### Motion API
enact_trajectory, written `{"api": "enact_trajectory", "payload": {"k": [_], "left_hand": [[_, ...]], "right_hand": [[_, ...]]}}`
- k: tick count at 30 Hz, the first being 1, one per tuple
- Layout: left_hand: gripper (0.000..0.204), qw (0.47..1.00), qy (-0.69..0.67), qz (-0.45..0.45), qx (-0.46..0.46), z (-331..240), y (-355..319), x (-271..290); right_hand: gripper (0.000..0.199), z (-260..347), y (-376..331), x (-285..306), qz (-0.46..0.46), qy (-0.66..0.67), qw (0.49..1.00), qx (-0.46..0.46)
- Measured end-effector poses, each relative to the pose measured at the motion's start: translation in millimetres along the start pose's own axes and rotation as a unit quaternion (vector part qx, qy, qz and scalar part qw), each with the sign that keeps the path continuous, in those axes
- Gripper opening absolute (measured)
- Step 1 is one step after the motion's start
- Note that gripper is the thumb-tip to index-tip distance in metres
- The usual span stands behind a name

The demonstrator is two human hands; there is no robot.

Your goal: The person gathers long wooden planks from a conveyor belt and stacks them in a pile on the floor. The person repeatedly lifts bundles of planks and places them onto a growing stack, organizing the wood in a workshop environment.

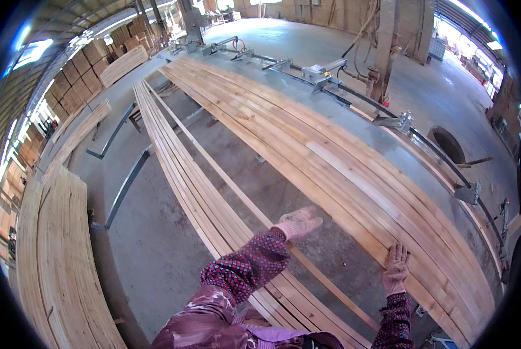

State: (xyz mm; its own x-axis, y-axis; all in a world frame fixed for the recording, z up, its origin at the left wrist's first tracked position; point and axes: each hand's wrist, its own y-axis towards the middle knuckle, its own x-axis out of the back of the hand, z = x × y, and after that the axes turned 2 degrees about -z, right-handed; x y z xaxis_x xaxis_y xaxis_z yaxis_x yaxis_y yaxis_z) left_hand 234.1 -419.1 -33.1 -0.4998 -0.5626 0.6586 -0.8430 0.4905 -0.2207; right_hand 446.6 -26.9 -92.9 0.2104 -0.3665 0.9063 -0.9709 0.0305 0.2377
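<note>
Head view: a woodworking hall, seen from above.
Plank stack [62, 262]: lower left of frame, lying well apart from both hands.
Left hand [298, 223]: gloved, centre frame, fingers spread open, holding nothing, above a narrow strip [237, 192].
Right hand [396, 269]: gloved, lower right, fingers flat and open, pressing on the wide boards [342, 168].
Bench [412, 168]: grey, carrying the boards.

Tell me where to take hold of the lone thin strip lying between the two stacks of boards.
Grip the strip at its near end, coming from above with fingers over its two narrow long edges. It lies flat and by itself on the table, with bare surface on both sides, so the edges are free. The left hand hovers nearest it; the right hand rests on the right boards.
</note>
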Motion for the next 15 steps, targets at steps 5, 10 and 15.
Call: {"api": "enact_trajectory", "payload": {"k": [5,10,15], "left_hand": [[0.068,0.920,0.245,0.302,0.051,-7.5,-45.8,77.4],[0.076,0.891,0.330,0.311,0.024,-19.0,-91.4,76.6],[0.048,0.883,0.338,0.324,-0.015,9.8,-79.9,59.3]], "right_hand": [[0.078,36.0,15.2,76.9,0.198,0.112,0.971,-0.071],[0.076,20.3,-28.2,7.4,-0.010,-0.043,0.999,-0.014],[0.081,57.7,9.1,79.7,0.185,0.071,0.971,-0.132]]}}
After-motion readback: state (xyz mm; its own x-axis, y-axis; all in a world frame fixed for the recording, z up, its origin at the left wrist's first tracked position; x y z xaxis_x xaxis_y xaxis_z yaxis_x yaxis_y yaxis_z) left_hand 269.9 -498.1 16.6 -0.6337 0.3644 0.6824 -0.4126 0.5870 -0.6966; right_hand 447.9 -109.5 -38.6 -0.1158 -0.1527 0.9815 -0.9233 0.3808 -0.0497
